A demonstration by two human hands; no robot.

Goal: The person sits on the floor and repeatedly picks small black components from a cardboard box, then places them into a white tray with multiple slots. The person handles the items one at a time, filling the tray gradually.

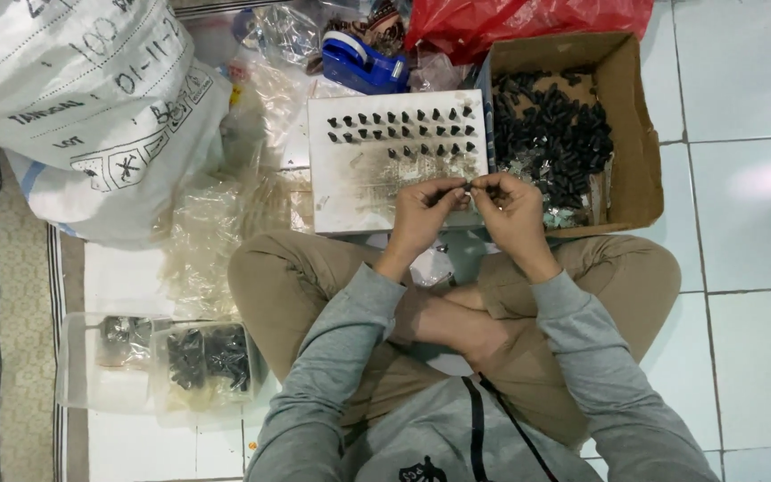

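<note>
I sit cross-legged on a tiled floor. My left hand (426, 207) and my right hand (509, 205) meet fingertip to fingertip over the near edge of a white board (359, 183), pinching one small dark part (468, 186) between them. Rows of small black parts (403, 129) stand on the far half of the board. Just right of my right hand is a cardboard box (637, 134) holding a heap of black parts (553, 134).
A large white sack (82, 98) lies at the upper left. Clear plastic bags (216, 223) and bags filled with black parts (207, 357) lie left of my knee. A blue tape dispenser (363, 62) and a red plastic bag (528, 20) lie beyond the board.
</note>
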